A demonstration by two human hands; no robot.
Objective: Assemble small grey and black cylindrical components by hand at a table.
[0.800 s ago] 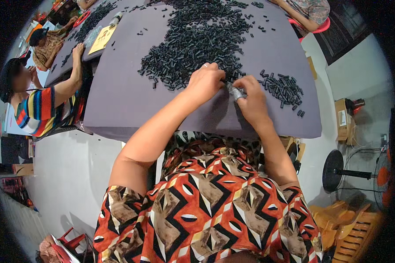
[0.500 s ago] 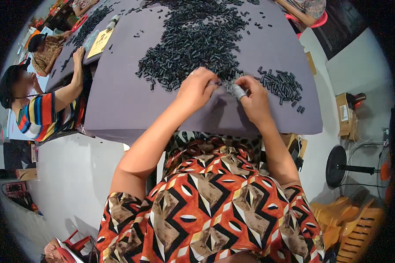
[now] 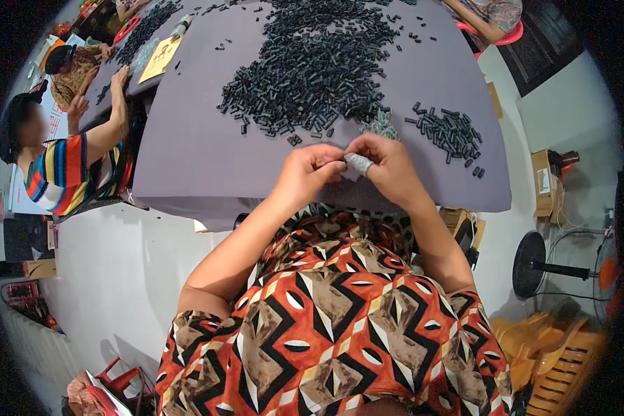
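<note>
My left hand [image 3: 306,172] and my right hand [image 3: 390,166] meet over the near part of the table, fingertips pinched together. Between the fingertips there is a small dark piece, mostly hidden, that I cannot make out. A grey wrapping [image 3: 358,163] covers my right thumb. Just beyond the right hand lies a little heap of small grey-green pieces [image 3: 380,126], too fine to name. A large pile of short black cylinders [image 3: 312,83] spreads over the table ahead of both hands. To the right sits a smaller group of black cylinders [image 3: 451,133].
The grey-covered table [image 3: 187,152] ends close to my body. At the left, a person in a striped shirt [image 3: 69,173] sits by another table with black pieces and a yellow sheet [image 3: 158,61]. A black fan [image 3: 530,263] and orange chairs [image 3: 568,360] stand at the right.
Both hands have drawn back from the pile toward me and come together at the fingertips. The small grey-green heap now shows beyond the right hand.
</note>
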